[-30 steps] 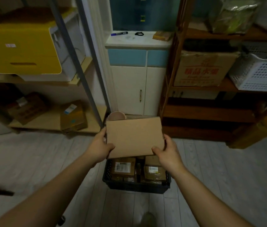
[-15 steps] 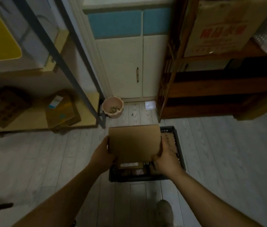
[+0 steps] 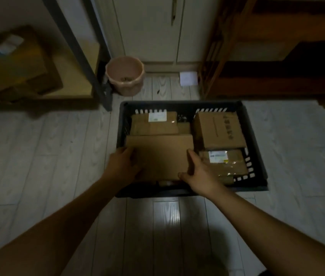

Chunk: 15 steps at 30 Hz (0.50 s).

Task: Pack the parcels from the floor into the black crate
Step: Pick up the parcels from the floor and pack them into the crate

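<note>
A flat brown cardboard parcel (image 3: 160,156) lies in the near left part of the black crate (image 3: 257,140), which stands on the pale plank floor. My left hand (image 3: 122,166) grips the parcel's left edge and my right hand (image 3: 199,172) grips its near right corner. Inside the crate are three more parcels: a labelled box (image 3: 154,123) at the far left, a taller box with printed characters (image 3: 218,130) at the far right, and a labelled taped parcel (image 3: 225,166) at the near right.
A pink bucket (image 3: 125,75) stands on the floor behind the crate by a grey shelf post (image 3: 82,54). A low shelf at left holds a cardboard box (image 3: 18,62). A dark wooden rack (image 3: 267,56) stands at right, a white cabinet (image 3: 153,28) behind.
The view has tilted down and closer to the crate. Both hands have lowered the flat parcel from chest height down into the crate's near left part.
</note>
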{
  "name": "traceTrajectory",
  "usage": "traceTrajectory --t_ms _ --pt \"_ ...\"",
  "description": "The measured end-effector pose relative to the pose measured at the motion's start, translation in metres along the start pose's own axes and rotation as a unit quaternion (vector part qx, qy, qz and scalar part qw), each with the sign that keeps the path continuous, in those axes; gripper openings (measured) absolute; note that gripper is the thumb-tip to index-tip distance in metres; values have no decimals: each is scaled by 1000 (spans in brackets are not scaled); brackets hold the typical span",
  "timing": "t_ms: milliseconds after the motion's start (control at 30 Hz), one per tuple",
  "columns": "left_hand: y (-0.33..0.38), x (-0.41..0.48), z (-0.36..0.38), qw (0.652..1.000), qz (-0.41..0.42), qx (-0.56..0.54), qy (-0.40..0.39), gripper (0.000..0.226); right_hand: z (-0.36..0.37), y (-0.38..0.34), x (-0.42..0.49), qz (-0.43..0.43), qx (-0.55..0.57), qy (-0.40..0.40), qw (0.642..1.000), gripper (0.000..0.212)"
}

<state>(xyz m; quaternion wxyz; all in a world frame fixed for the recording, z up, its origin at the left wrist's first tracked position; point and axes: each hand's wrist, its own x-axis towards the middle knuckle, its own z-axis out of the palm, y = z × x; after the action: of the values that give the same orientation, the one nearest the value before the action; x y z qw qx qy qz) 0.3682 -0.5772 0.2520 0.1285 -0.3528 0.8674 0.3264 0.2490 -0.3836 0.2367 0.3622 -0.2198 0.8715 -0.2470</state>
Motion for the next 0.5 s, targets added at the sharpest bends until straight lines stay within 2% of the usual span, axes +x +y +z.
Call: traceTrajectory --t_ms 167,300,500 --pt "-39 42 56 993 37 111 -10 78 34 39 44 -48 -76 -36 995 95" --pt "-56 65 77 963 59 262 -29 83 48 52 75 -74 -108 -50 990 99" --pt "-55 71 92 963 28 259 -64 93 52 58 85 -85 -145 -69 983 100"
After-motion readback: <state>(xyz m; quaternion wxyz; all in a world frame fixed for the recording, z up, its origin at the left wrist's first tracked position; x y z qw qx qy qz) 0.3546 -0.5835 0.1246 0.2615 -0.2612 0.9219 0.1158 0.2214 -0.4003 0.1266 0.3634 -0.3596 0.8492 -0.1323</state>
